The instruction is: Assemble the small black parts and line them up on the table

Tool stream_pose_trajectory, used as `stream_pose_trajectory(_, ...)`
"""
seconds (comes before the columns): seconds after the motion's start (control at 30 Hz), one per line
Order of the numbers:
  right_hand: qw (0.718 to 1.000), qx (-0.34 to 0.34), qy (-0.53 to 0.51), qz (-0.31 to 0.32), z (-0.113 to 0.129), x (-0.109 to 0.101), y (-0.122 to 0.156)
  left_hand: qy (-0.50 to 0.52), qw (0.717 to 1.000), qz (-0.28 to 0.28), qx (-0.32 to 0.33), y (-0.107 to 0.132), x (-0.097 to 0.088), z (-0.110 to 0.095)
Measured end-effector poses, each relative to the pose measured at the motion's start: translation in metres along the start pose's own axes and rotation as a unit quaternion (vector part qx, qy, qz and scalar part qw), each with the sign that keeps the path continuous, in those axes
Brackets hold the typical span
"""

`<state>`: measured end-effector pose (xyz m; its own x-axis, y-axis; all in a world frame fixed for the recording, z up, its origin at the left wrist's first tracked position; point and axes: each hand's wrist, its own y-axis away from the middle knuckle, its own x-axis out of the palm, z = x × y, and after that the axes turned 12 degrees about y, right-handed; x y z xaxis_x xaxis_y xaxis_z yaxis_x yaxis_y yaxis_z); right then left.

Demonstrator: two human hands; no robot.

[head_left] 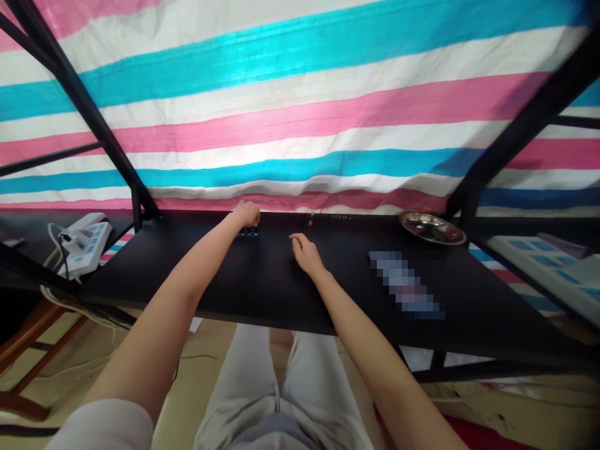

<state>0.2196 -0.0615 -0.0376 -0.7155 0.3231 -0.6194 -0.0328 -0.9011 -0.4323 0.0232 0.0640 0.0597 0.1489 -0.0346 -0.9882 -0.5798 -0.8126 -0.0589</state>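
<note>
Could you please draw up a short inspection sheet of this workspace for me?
Surface: black table, dark top.
Job's things: small pieces in a short row beneath the left hand; further small pieces near the back edge, too small to identify.
Clutter: shiny metal plate at back right; a pixelated patch hides something nearer.
Grip: left hand bent down at the row, its hold unclear; right hand low over the table, nothing seen in it.
Cables: white cables at left, below a power strip with a plug in it.
Surroundings: striped tarp behind, black metal frame.
</note>
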Motion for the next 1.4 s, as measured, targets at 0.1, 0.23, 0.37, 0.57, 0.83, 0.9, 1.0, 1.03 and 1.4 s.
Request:
stream_pose_trajectory(0.1,1.000,-0.002,-0.004,-0.006,-0.001,0.001,0.000,-0.011,1.000,0.005,0.004,0.000,0.000,0.001)
stream_pose_trajectory(0.23,1.000,-0.002,-0.006,-0.009,-0.002,0.001,-0.001,-0.006,1.000,0.009,-0.005,0.002,-0.001,0.000)
stream_pose_trajectory(0.37,1.000,0.004,-0.003,-0.005,-0.001,0.000,0.000,0.014,1.000,0.009,-0.020,0.005,-0.005,-0.005)
stream_pose_trajectory(0.57,1.000,0.001,0.005,-0.001,0.000,-0.001,0.000,0.027,0.999,0.010,-0.042,0.008,-0.007,-0.009)
stream_pose_trajectory(0.83,1.000,0.007,0.016,0.005,0.001,-0.002,0.000,0.019,0.999,0.022,-0.044,0.012,-0.009,-0.008)
stream_pose_trajectory(0.9,1.000,0.012,0.017,0.009,0.001,-0.002,0.000,0.009,0.998,0.041,-0.054,0.013,-0.012,-0.010)
stream_pose_trajectory(1.0,1.000,0.014,0.018,0.012,0.001,-0.002,0.000,-0.002,0.996,0.058,-0.067,0.016,-0.015,-0.013)
stream_pose_trajectory(1.03,1.000,0.013,0.018,0.012,0.001,-0.002,0.000,-0.002,0.996,0.061,-0.070,0.016,-0.015,-0.013)
stream_pose_trajectory(1.4,0.999,0.015,0.036,0.011,0.003,-0.003,0.000,-0.020,0.997,0.047,-0.056,0.017,-0.023,-0.019)
